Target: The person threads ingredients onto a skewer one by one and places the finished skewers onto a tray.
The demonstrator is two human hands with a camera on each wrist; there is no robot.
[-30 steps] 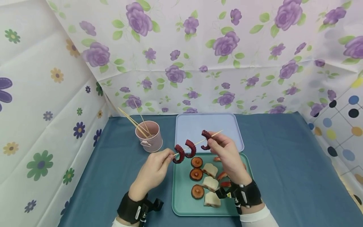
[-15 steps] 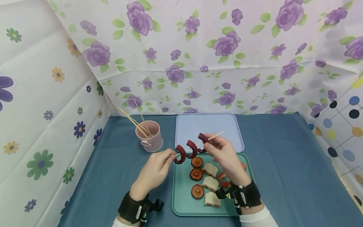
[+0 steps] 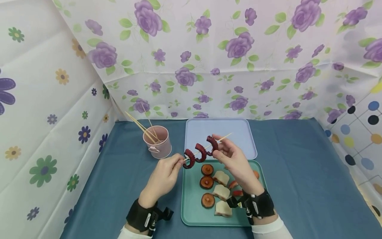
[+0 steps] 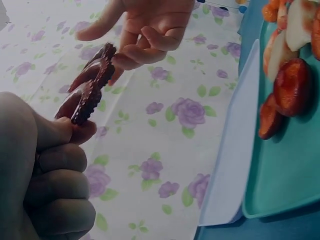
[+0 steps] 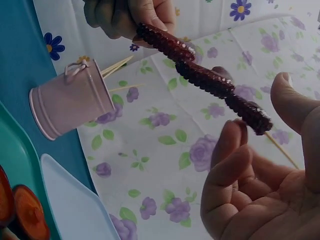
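My left hand (image 3: pixel 161 177) pinches one end of a bamboo skewer (image 3: pixel 226 136) between thumb and finger, above the green tray. Three curled dark-red octopus tentacle pieces are threaded on it: one (image 3: pixel 189 160) right by the left fingertips, a middle one (image 3: pixel 201 153), and a third (image 3: pixel 212 145) toward the pointed end. Around that third piece is my right hand (image 3: pixel 238 166). From the right wrist view, the right thumb (image 5: pixel 292 102) stands well apart from the loosely bent fingers, whose tips are close to the third piece (image 5: pixel 250 115). The skewer's bare tip runs past the right palm.
The green tray (image 3: pixel 191 212) bears mushroom caps (image 3: pixel 208 200), white bread-like slices (image 3: pixel 223 209) and orange-red pieces partly hidden by the right arm. Behind it lies a pale blue tray (image 3: pixel 216 127). A pink bucket (image 3: pixel 161 149) with several skewers (image 3: pixel 140 125) stands at the left.
The third tentacle piece has slid along the skewer toward the left hand, closer to the other two. My right hand moved with it, and its thumb is now off the piece.
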